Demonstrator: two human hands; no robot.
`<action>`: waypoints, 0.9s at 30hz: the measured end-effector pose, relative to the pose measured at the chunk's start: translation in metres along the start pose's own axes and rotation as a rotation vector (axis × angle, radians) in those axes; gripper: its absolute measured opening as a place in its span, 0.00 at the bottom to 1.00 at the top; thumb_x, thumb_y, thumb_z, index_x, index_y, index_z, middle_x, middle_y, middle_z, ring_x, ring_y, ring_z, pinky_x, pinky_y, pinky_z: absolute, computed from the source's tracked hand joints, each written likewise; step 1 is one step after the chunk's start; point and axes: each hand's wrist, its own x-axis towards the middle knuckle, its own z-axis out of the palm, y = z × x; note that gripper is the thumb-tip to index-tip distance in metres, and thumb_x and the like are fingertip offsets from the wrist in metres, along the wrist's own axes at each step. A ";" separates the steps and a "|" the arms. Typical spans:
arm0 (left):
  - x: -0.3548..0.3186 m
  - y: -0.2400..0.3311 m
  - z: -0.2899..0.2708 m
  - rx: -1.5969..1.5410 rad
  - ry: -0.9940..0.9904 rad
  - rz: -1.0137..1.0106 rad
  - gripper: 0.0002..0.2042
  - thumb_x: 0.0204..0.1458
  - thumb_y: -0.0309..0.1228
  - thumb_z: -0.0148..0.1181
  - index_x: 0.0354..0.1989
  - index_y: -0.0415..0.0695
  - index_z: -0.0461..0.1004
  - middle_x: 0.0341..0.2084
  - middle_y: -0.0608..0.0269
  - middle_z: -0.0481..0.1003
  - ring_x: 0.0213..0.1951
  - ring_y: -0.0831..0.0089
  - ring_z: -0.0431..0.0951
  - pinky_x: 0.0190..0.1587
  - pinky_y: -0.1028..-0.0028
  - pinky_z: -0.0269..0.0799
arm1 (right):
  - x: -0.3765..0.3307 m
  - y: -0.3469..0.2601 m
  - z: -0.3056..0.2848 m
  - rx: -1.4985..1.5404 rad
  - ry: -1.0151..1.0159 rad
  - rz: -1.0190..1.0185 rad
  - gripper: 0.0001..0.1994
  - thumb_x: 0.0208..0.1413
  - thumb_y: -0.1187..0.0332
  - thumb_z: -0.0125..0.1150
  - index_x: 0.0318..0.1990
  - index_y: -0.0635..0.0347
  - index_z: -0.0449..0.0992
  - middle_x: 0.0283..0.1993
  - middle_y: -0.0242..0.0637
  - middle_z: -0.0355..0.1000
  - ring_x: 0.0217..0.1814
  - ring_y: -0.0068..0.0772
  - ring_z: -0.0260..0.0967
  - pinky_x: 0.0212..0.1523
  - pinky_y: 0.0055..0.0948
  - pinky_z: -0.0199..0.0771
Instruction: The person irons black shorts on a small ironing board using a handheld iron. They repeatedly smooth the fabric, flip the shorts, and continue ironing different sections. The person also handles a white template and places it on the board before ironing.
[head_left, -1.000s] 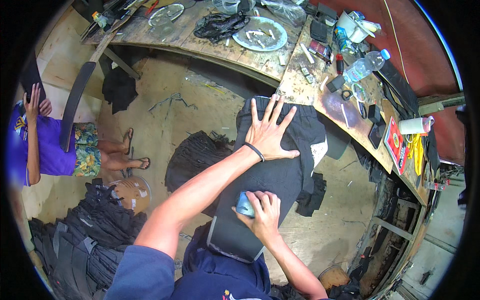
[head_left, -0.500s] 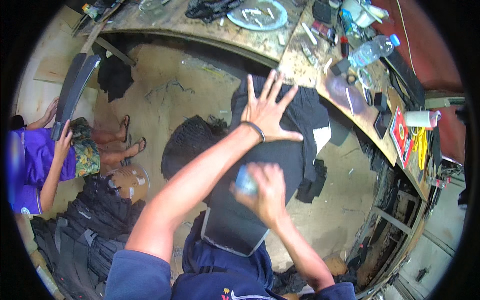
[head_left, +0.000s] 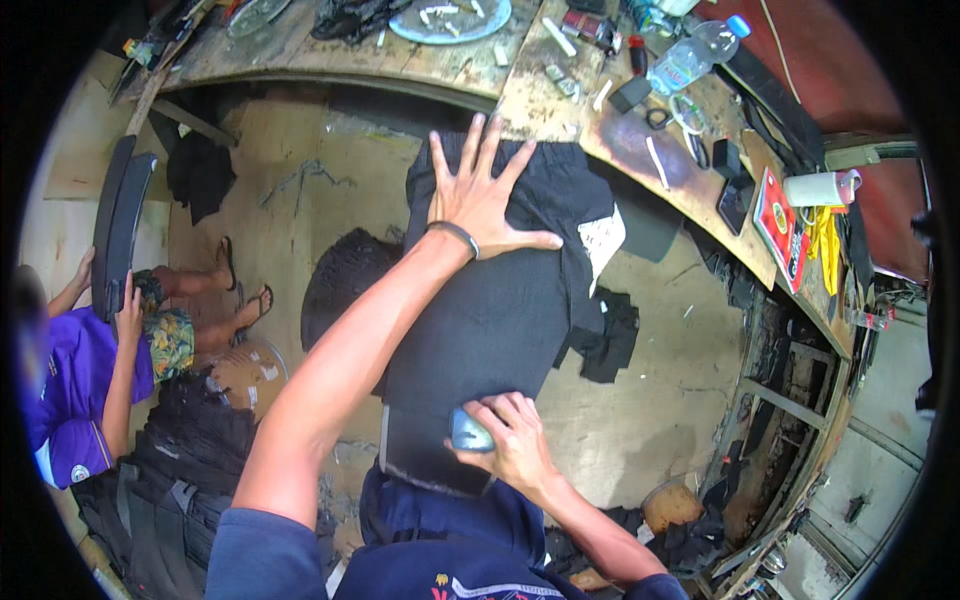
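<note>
A black cloth (head_left: 520, 300) lies stretched over a dark board that slopes from my lap up to the wooden workbench (head_left: 470, 70). My left hand (head_left: 483, 196) is spread flat on the cloth's upper part, fingers wide apart, a dark band on the wrist. My right hand (head_left: 508, 445) grips a small pale-blue block (head_left: 468, 433) pressed on the cloth's lower end, near the board's bottom edge. A white patch (head_left: 602, 240) shows at the cloth's right side.
The curved workbench carries a plate (head_left: 450, 18), a plastic bottle (head_left: 695, 55), scissors (head_left: 672, 112), small tools and a red booklet (head_left: 778, 222). A seated person in purple (head_left: 75, 370) is at the left. Piles of black cloth (head_left: 190, 450) lie on the floor.
My right hand with the block has slid down the cloth toward the board's lower end. My left hand stays spread on the upper part.
</note>
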 end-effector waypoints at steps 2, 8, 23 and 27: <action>0.001 0.000 0.000 0.017 -0.067 -0.023 0.70 0.30 0.90 0.60 0.85 0.63 0.56 0.86 0.44 0.40 0.86 0.45 0.33 0.76 0.21 0.21 | 0.024 0.010 -0.021 -0.116 0.092 -0.012 0.29 0.39 0.59 0.87 0.50 0.55 0.83 0.45 0.41 0.76 0.50 0.46 0.74 0.50 0.48 0.74; -0.011 0.003 -0.006 -0.026 0.161 0.130 0.62 0.36 0.86 0.62 0.81 0.65 0.63 0.83 0.48 0.51 0.86 0.46 0.39 0.77 0.20 0.24 | -0.020 0.013 -0.005 -0.103 0.271 0.043 0.29 0.40 0.57 0.89 0.49 0.59 0.84 0.46 0.41 0.79 0.50 0.47 0.76 0.54 0.45 0.78; 0.004 0.006 0.002 -0.164 -0.049 0.112 0.59 0.47 0.75 0.65 0.86 0.65 0.49 0.86 0.44 0.39 0.86 0.46 0.38 0.77 0.22 0.24 | 0.022 0.059 -0.045 -0.190 0.396 0.199 0.30 0.43 0.55 0.90 0.48 0.63 0.82 0.44 0.44 0.79 0.47 0.47 0.79 0.51 0.43 0.80; 0.011 -0.010 0.006 -0.154 0.064 0.219 0.55 0.51 0.76 0.60 0.85 0.63 0.53 0.85 0.46 0.46 0.86 0.47 0.41 0.78 0.24 0.27 | 0.042 0.076 -0.054 0.167 0.678 0.315 0.30 0.51 0.55 0.87 0.53 0.65 0.79 0.48 0.44 0.79 0.50 0.41 0.78 0.54 0.40 0.79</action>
